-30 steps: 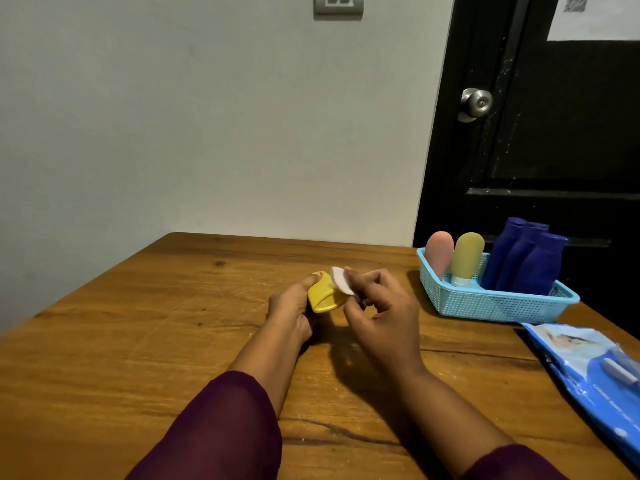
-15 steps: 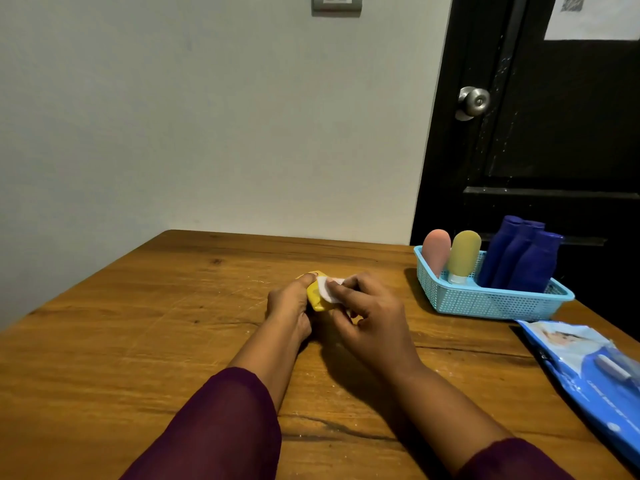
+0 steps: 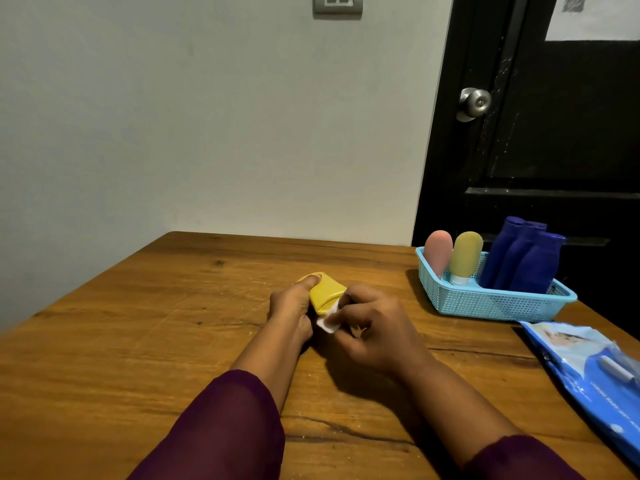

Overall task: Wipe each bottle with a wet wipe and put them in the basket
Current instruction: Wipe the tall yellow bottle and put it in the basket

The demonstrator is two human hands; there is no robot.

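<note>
At the middle of the wooden table my left hand [image 3: 293, 308] grips a small yellow bottle [image 3: 325, 294], thumb across its top. My right hand [image 3: 375, 329] pinches a folded white wet wipe [image 3: 328, 323] against the bottle's near end. A light blue basket [image 3: 491, 301] stands at the right. It holds a pink bottle [image 3: 438, 251], a yellow-green bottle [image 3: 465, 256] and three dark blue bottles [image 3: 526, 259], all upright or leaning.
A blue pack of wet wipes [image 3: 595, 372] lies at the table's right edge, near the basket. Behind the table are a grey wall and a black door with a round knob [image 3: 474, 102]. The table's far edge meets the wall.
The wipe slid from the bottle's top right side down to its near end, my right hand moving toward me. My left hand kept its hold, and the bottle's yellow face shows more.
</note>
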